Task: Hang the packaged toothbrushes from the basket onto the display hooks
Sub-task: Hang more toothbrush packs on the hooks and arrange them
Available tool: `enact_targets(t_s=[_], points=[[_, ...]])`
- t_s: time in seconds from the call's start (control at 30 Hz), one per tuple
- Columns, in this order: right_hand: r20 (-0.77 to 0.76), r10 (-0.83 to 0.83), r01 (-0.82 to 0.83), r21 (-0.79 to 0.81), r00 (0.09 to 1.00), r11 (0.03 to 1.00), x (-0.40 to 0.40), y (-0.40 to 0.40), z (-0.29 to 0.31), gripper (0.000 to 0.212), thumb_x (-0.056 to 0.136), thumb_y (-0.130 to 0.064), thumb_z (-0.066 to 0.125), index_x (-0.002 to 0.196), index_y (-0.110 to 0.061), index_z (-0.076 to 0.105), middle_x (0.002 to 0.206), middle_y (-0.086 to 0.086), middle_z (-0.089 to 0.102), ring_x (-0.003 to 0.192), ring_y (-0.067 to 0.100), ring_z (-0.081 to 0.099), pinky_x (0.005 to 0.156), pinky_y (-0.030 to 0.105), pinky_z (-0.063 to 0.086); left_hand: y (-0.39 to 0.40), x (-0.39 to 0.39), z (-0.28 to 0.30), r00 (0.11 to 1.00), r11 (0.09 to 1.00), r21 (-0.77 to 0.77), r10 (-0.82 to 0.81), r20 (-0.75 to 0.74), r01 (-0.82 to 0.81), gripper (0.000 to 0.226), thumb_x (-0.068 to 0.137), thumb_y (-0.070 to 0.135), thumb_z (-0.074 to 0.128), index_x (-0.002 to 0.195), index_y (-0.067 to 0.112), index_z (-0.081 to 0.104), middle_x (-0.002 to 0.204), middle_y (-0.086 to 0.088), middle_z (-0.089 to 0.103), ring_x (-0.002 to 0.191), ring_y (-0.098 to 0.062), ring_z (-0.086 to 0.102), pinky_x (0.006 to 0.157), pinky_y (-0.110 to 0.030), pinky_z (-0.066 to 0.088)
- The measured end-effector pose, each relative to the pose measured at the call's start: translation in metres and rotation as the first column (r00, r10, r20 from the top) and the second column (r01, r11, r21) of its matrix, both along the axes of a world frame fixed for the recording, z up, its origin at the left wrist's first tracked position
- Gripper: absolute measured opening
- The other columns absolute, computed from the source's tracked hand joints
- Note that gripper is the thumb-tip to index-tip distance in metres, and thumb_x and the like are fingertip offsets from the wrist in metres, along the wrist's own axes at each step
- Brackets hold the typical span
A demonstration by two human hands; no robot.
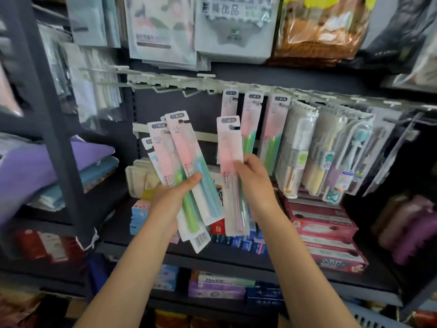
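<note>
holding three packs (pixel 186 166) left, one pack (pixel 233 171) right.

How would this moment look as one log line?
left hand: holds toothbrush packs | right hand: holds single pack near hooks | not yet hung

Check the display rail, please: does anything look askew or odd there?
Mostly uneven stocking: the hooks at the rail's left end hang bare, while toothbrush packs crowd the right. The packs fanned in the left hand and the single pack in the right hand are not yet hung.
</note>
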State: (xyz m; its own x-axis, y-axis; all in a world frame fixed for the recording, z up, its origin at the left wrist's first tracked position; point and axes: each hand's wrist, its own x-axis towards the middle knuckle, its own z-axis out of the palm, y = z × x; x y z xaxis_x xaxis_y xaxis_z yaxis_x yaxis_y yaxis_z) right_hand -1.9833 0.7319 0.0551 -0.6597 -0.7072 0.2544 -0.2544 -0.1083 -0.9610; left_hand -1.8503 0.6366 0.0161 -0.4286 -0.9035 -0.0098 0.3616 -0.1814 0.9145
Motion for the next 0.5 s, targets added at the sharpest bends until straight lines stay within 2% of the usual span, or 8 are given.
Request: enact_targets(t_s=[0.13, 0.27, 0.5], points=[[-0.109, -0.058, 0.051, -0.071, 0.992, 0.996, 0.009, -0.019, 0.008, 0.013, 0.105, -0.022, 0.050, 0.102, -0.013, 0.059, 0.090, 0.008, 0.059, 0.079, 0.018, 0.056, 0.073, 0.032, 0.047, -0.020, 0.007, 0.006, 1.000, 0.999, -0.035, -0.031, 0.003, 0.031, 0.034, 0.076, 0.018, 0.086, 0.108, 0.019, 0.073, 0.101, 0.000, 0.079, 0.095, -0.022, 0.075, 0.092, -0.046, 0.058], [-0.116, -0.124, 0.105, -0.154, 0.986, 0.982, 0.011, -0.034, 0.015, 0.012, 0.105, -0.020, 0.048, 0.100, -0.017, 0.058, 0.087, 0.009, 0.059, 0.076, 0.017, 0.054, 0.068, 0.030, 0.045, -0.032, 0.009, 0.009, 0.998, 0.997, -0.057, -0.059, 0.002, 0.059, 0.038, 0.075, 0.020, 0.087, 0.111, 0.019, 0.073, 0.102, 0.000, 0.079, 0.096, -0.022, 0.075, 0.093, -0.046, 0.057], [-0.139, -0.215, 0.187, -0.190, 0.967, 0.964, 0.005, -0.044, 0.021, 0.010, 0.104, -0.024, 0.049, 0.099, -0.023, 0.059, 0.085, 0.011, 0.059, 0.075, 0.019, 0.056, 0.069, 0.032, 0.049, -0.036, 0.003, 0.008, 0.997, 0.995, -0.071, -0.078, -0.007, 0.077, 0.028, 0.073, 0.020, 0.086, 0.097, 0.025, 0.072, 0.091, 0.009, 0.079, 0.093, -0.017, 0.075, 0.090, -0.038, 0.056]])
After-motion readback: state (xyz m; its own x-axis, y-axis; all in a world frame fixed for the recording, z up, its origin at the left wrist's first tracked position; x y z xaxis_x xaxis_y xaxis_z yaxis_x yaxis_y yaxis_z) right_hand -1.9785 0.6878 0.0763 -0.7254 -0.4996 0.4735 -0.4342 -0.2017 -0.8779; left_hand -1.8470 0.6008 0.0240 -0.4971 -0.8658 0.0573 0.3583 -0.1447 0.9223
